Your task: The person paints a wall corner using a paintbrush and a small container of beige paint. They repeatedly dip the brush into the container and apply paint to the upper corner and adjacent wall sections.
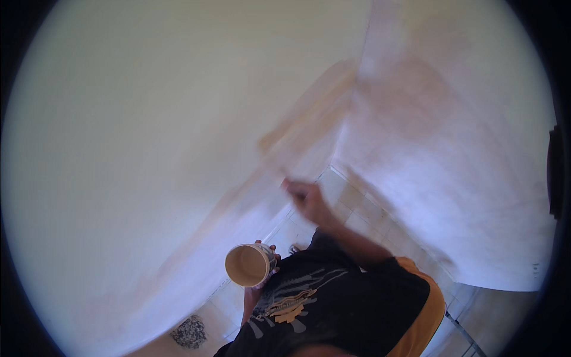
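My left hand grips a round tub from below and behind, close to my torso. Its pale tan inside faces up towards me, and printing shows on its outer side. My right hand is raised in front of the left wall, fingers closed around a thin tool, apparently a paintbrush. Motion blurs the tool, so whether its head touches the wall cannot be told. A wet-looking tan band runs along the wall from the corner down past the tool.
A second wall, patchy tan and white, meets the first at a corner. Pale floor tiles lie below. A dark speckled round object is on the floor at lower left. A thin metal bar stands at lower right, and a dark object at the right rim.
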{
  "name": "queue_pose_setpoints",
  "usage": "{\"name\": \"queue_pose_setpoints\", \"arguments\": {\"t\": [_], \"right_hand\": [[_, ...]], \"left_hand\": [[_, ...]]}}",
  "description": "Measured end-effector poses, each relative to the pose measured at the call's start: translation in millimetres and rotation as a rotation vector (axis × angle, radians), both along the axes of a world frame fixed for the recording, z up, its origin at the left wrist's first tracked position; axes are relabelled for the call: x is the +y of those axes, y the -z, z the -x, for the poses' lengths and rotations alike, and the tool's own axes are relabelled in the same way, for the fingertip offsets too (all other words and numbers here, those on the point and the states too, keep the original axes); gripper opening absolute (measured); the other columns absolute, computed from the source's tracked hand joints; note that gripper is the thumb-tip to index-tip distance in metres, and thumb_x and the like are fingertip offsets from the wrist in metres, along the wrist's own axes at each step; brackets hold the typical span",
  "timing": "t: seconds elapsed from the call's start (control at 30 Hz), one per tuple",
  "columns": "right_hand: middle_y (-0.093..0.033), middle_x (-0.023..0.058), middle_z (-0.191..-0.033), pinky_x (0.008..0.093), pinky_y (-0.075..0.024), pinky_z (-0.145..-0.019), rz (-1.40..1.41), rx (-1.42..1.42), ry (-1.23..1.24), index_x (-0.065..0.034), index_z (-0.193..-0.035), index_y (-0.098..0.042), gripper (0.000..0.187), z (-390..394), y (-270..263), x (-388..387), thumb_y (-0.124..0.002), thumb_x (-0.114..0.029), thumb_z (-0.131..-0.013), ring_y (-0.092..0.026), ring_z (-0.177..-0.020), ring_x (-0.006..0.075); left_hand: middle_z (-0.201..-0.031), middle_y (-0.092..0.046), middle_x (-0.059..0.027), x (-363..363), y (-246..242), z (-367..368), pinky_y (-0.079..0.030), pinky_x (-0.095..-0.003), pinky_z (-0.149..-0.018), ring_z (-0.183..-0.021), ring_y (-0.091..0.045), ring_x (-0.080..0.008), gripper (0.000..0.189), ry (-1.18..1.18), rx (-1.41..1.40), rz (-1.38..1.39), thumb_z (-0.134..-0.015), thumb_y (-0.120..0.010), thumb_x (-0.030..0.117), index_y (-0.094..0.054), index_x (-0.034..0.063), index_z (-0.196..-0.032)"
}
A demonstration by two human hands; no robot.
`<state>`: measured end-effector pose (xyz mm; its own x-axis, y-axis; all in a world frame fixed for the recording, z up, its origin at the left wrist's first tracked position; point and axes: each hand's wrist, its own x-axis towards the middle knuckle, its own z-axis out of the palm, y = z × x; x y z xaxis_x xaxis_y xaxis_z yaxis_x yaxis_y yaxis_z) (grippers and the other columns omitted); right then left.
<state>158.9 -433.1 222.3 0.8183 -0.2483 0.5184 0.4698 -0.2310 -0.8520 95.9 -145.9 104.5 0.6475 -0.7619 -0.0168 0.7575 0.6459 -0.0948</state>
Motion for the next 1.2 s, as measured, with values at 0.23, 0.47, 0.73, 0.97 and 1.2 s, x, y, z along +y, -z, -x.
{"name": "queue_pose_setpoints", "arguments": {"t": [0.23,0.47,0.73,0.97,1.2], "right_hand": [[-0.067,0.0036,-0.083,0.0252,-0.0442,-0.059,-0.139,0.198,-0.458,0.0005,-0.120,-0.070,0.028,-6.2,-15.6,2.1,-0.068,-0.012,-0.095,-0.054,-0.067,0.0055],[-0.051,-0.0054,-0.063,0.0209,-0.0251,-0.038,-0.612,0.247,0.245,-0.0074,-0.078,-0.065,0.023,-55.7,-44.5,-143.3,-0.067,-0.022,-0.095,-0.039,-0.044,0.0022],[-0.074,0.0153,-0.096,0.0307,-0.0492,-0.063,-0.041,0.312,-0.338,0.0017,-0.119,-0.070,0.027,9.4,-23.8,72.2,-0.066,-0.014,-0.097,-0.060,-0.075,0.0088],[-0.042,-0.0080,-0.054,0.0225,-0.0267,-0.037,-0.463,0.499,-0.383,-0.0041,-0.106,-0.075,0.024,-29.8,-17.6,-30.5,-0.069,-0.020,-0.089,-0.036,-0.041,0.0031],[-0.045,-0.0073,-0.055,0.0209,-0.0260,-0.037,-0.555,0.252,0.358,-0.0088,-0.074,-0.062,0.035,-45.8,-31.1,-112.5,-0.066,-0.033,-0.098,-0.037,-0.042,0.0017]], "left_hand": [[-0.145,-0.038,-0.0306,-2.2,1.9,-0.3,-0.049,-0.0679,-0.097,-0.131,-0.041,-0.0506,0.066,-0.011,0.004,0.055,-0.096,-0.060,0.049,-0.042,0.0149,-0.149],[-0.145,-0.037,-0.0323,-7.3,5.0,3.3,-0.046,-0.0735,-0.098,-0.130,-0.040,-0.0507,0.064,-0.089,-0.012,0.112,-0.098,-0.059,0.046,-0.042,0.0127,-0.149],[-0.143,-0.039,-0.0320,-2.0,18.3,9.9,-0.047,-0.0749,-0.096,-0.130,-0.040,-0.0511,0.066,-0.151,-0.045,0.027,-0.098,-0.057,0.048,-0.040,0.0111,-0.149],[-0.142,-0.041,-0.0315,-2.6,11.5,12.3,-0.049,-0.0724,-0.095,-0.129,-0.041,-0.0507,0.066,-0.153,0.000,0.058,-0.097,-0.058,0.050,-0.039,0.0141,-0.150],[-0.142,-0.042,-0.0307,-18.0,-6.0,18.2,-0.051,-0.0701,-0.093,-0.127,-0.043,-0.0479,0.063,-0.202,-0.005,0.065,-0.097,-0.059,0.048,-0.044,0.0138,-0.147]]}}
